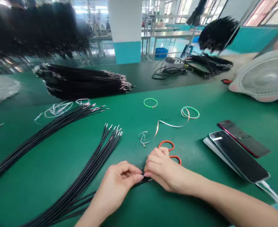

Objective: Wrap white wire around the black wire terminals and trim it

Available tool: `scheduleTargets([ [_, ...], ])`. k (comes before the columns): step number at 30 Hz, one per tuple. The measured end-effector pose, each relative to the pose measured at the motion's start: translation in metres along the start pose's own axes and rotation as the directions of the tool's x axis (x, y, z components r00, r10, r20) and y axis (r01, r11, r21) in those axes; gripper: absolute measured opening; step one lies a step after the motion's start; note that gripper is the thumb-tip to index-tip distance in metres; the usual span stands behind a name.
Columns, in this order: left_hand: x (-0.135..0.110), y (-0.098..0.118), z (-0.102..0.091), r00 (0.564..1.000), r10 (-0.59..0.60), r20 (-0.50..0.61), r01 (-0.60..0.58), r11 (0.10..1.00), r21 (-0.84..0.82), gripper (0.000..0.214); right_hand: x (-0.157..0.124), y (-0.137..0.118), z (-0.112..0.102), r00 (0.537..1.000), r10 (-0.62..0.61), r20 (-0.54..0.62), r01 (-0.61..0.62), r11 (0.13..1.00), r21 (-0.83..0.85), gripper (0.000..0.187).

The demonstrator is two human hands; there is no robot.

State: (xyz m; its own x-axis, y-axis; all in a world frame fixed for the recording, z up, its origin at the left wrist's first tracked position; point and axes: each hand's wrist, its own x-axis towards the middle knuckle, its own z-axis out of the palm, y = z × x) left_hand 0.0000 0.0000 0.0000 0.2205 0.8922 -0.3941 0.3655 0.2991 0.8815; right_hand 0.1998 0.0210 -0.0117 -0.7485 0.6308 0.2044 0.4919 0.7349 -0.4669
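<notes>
My left hand (120, 184) and my right hand (161, 168) meet near the table's front edge, fingers pinched together on the end of a black wire (139, 183) that lies on the green table (200, 201). A fan of black wires (91, 170) with metal tips runs from under my left hand up toward the middle. A second bundle of black wires (46, 129) lies further left. Orange-handled scissors (169, 148) lie just behind my right hand.
A large pile of black wires (82, 82) lies at the back. Green rings (150, 102) (190, 112), a curled metal strip (162, 124) and clear ties (58, 108) are scattered mid-table. Two phones (238, 154) lie at the right, a white fan (264, 75) behind them.
</notes>
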Motion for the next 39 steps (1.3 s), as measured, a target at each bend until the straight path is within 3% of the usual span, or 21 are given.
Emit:
scheduleTargets([
  [5, 0.004, -0.005, 0.0, 0.997, -0.047, 0.056, 0.05, 0.997, -0.058, 0.019, -0.002, 0.009, -0.001, 0.999, -0.024, -0.027, 0.026, 0.996, 0.08, 0.018],
  [7, 0.006, -0.006, 0.0, 0.997, -0.039, 0.06, 0.043, 0.997, -0.067, 0.021, -0.002, 0.013, 0.001, 0.999, -0.029, -0.042, 0.033, 0.994, 0.107, 0.024],
  [12, 0.011, -0.008, 0.001, 0.995, 0.081, 0.061, -0.085, 0.994, 0.062, 0.023, -0.005, 0.024, 0.001, 0.994, -0.031, -0.109, 0.038, 0.997, 0.062, 0.043],
  [15, 0.015, -0.013, 0.004, 0.976, 0.215, 0.022, -0.214, 0.947, 0.239, 0.027, -0.006, 0.034, -0.007, 0.961, 0.012, -0.277, -0.011, 1.0, 0.005, 0.026],
  [18, 0.018, -0.019, 0.009, 0.966, 0.257, -0.019, -0.234, 0.904, 0.357, 0.029, -0.001, 0.048, -0.015, 0.894, 0.045, -0.446, -0.111, 0.986, -0.121, 0.018],
  [20, 0.019, -0.023, 0.014, 0.973, 0.231, 0.0, -0.212, 0.893, 0.397, 0.029, 0.008, 0.057, -0.018, 0.908, 0.045, -0.416, -0.164, 0.953, -0.254, 0.017],
  [23, 0.019, -0.025, 0.02, 0.981, 0.176, 0.079, -0.193, 0.896, 0.4, 0.027, 0.028, 0.072, -0.013, 0.955, 0.099, -0.28, -0.212, 0.888, -0.409, 0.017],
  [27, 0.021, -0.024, 0.026, 0.962, 0.075, 0.263, -0.145, 0.955, 0.259, 0.021, 0.047, 0.084, -0.004, 0.954, 0.222, -0.202, -0.287, 0.87, -0.4, 0.015],
  [29, 0.027, -0.023, 0.028, 0.97, 0.13, 0.207, -0.165, 0.972, 0.165, 0.02, 0.046, 0.08, -0.003, 0.943, 0.253, -0.216, -0.314, 0.891, -0.328, 0.017],
  [31, 0.035, -0.023, 0.03, 0.966, 0.259, -0.001, -0.258, 0.962, 0.085, 0.024, 0.039, 0.068, -0.002, 0.905, 0.364, -0.219, -0.38, 0.924, -0.034, 0.017],
  [32, 0.039, -0.023, 0.031, 0.94, 0.319, -0.124, -0.314, 0.947, 0.064, 0.026, 0.034, 0.06, -0.002, 0.883, 0.438, -0.17, -0.402, 0.892, 0.207, 0.019],
  [34, 0.044, -0.023, 0.032, 0.87, 0.39, -0.302, -0.395, 0.917, 0.048, 0.029, 0.025, 0.043, 0.0, 0.853, 0.518, -0.062, -0.401, 0.728, 0.556, 0.023],
  [36, 0.046, -0.023, 0.033, 0.839, 0.411, -0.356, -0.43, 0.902, 0.028, 0.03, 0.019, 0.03, 0.003, 0.837, 0.547, -0.021, -0.377, 0.604, 0.703, 0.024],
  [39, 0.043, -0.023, 0.033, 0.846, 0.418, -0.332, -0.442, 0.897, 0.002, 0.028, 0.015, 0.021, 0.009, 0.821, 0.57, -0.02, -0.354, 0.537, 0.766, 0.024],
])
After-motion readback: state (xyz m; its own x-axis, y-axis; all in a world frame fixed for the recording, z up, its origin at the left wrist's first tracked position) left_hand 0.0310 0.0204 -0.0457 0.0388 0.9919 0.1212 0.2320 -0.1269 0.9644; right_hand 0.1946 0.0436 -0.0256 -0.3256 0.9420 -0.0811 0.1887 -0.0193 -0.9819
